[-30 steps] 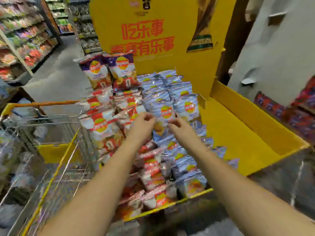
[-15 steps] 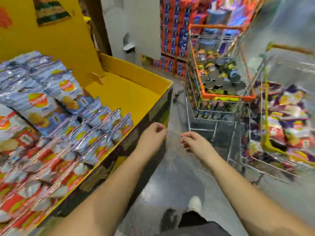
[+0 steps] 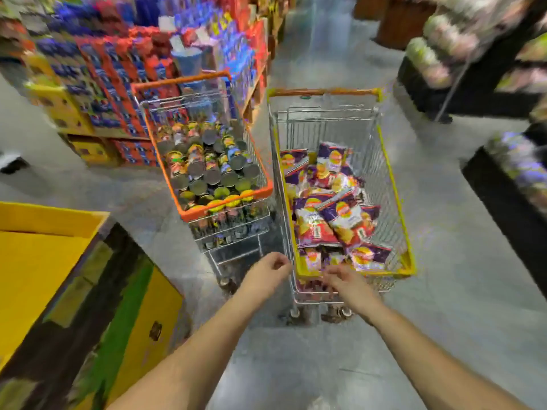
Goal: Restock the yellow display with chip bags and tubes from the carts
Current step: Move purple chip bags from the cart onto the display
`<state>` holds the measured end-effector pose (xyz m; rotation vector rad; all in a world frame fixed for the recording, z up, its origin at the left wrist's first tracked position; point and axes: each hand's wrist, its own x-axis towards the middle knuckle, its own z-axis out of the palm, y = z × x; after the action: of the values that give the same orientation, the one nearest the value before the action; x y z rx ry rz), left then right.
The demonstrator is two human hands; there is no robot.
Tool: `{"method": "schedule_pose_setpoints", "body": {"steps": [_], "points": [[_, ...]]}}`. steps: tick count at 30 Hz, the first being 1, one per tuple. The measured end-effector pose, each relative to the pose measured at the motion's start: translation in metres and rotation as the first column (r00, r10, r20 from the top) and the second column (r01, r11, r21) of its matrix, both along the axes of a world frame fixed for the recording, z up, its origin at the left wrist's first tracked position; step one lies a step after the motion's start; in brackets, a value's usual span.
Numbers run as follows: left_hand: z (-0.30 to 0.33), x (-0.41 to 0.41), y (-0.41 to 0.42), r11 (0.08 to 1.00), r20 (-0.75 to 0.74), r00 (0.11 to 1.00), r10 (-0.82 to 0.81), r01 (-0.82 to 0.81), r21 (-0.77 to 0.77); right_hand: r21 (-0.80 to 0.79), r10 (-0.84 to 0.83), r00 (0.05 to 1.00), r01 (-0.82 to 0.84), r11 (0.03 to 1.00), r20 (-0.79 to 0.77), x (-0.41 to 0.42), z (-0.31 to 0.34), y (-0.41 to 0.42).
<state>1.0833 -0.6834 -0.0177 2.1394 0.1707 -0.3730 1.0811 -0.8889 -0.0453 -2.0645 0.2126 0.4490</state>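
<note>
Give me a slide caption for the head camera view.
Both empty hands reach toward the yellow cart of chip bags, beside the orange cart of tubes.

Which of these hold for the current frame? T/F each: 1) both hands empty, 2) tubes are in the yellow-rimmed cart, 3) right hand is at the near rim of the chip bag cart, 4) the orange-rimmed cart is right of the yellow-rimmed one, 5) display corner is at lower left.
1) True: the left hand and the right hand hold nothing.
2) False: the tubes stand in the orange-rimmed cart; the yellow-rimmed cart holds chip bags.
3) True: it reaches over that near rim.
4) False: the orange-rimmed cart sits left of it.
5) True: the yellow display fills the lower left.
</note>
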Motion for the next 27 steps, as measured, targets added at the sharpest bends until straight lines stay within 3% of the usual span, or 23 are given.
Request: {"method": "schedule_pose_setpoints", "body": {"steps": [3,6,13,20,25,27], "points": [[0.000,0.039,-0.037,0.999,-0.027,0.999,-0.033,0.033,0.008,-0.092,-0.025,1.000,0.023,0.995,-0.019,0.033,0.003,-0.050],[-0.006,0.077,-0.058,0.999,-0.061,0.997,-0.050,0.051,0.009,-0.239,0.055,0.998,-0.049,0.970,0.018,0.071,0.002,-0.081],[-0.023,0.188,-0.074,0.945,-0.092,0.979,-0.184,0.201,0.259,-0.508,0.268,0.962,-0.206,0.836,0.052,0.179,-0.015,-0.112],[-0.065,0.322,-0.084,0.824,-0.231,0.895,-0.382,0.443,0.353,-0.788,0.471,0.873,-0.375,0.488,-0.125,0.281,-0.033,-0.119],[-0.106,0.397,-0.093,0.748,-0.297,0.825,-0.480,0.562,0.352,-0.794,0.563,0.777,-0.518,0.319,-0.281,0.350,-0.054,-0.100],[-0.129,0.424,-0.099,0.674,-0.309,0.779,-0.545,0.627,0.390,-0.768,0.568,0.730,-0.591,0.247,-0.379,0.378,-0.070,-0.088]]}}
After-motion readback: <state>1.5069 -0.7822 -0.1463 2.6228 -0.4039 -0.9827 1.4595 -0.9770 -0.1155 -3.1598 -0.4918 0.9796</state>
